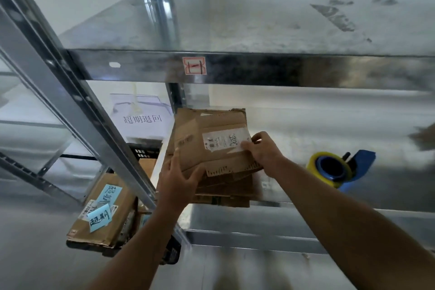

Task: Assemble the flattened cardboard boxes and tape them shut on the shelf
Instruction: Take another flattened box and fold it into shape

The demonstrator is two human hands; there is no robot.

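A stack of flattened cardboard boxes lies at the left end of the metal shelf. The top flattened box carries a white shipping label. My left hand grips its near left corner, thumb on top. My right hand pinches its right edge beside the label. A blue tape dispenser with a yellowish tape roll sits on the shelf to the right of the stack, apart from both hands.
A slanted metal upright runs down the left. The upper shelf's front edge bears a red-marked label. Below left is a taped box with blue notes, and a white sign stands behind. Cardboard shows at the far right.
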